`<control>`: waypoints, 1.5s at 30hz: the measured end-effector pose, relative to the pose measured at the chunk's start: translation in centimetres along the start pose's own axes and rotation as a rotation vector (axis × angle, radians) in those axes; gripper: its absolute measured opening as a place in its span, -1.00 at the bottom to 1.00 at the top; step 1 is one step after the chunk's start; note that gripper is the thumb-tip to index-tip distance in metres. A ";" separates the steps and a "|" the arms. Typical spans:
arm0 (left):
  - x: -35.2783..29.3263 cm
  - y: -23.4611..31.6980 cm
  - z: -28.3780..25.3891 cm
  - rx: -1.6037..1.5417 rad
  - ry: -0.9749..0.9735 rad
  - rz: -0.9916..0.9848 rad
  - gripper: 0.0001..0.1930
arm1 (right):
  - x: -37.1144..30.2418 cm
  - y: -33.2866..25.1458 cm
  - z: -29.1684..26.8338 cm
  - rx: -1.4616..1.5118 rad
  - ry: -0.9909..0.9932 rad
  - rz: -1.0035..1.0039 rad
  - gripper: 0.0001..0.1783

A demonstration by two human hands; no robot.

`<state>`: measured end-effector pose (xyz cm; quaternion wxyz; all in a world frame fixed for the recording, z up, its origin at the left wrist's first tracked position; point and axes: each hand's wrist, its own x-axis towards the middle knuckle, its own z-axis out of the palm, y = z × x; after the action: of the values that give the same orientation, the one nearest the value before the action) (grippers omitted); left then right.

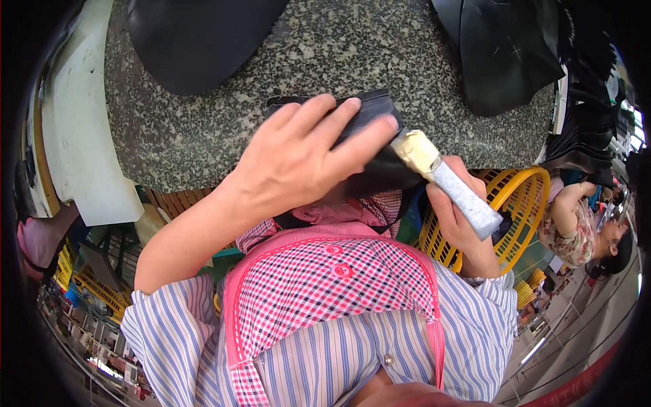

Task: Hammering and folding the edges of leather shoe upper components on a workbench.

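At the near edge of the speckled stone slab, my left hand (298, 146) presses its fingers and thumb onto a black leather piece (380, 105), holding it down. Part of the piece is under the hand, and its lower part hangs over the slab's edge toward my apron. My right hand (461, 210) is closed round a tool (464, 197) with a flat grey metal bar and a yellowish, wrapped-looking end. That end is close to the leather's right edge; whether they touch I cannot tell. Some of the right fingers are hidden behind the tool.
The stone slab (325, 54) spans the top of the view. Black leather-like pieces lie on it at far left (196, 41) and far right (505, 54). A yellow plastic basket (532, 183) stands below its right edge. Another person (576, 224) sits at the right.
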<state>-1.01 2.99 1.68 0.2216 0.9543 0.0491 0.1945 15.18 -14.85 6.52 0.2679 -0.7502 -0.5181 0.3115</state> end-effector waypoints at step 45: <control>2.1 -2.6 -1.2 -0.113 -0.135 -0.262 -0.84 | 4.1 -0.6 -1.3 -0.204 0.038 -0.017 -0.81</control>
<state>0.45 6.23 2.22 0.3011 0.9366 0.1473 0.1018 16.89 -10.88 7.01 0.2026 -0.7748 -0.5484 0.2408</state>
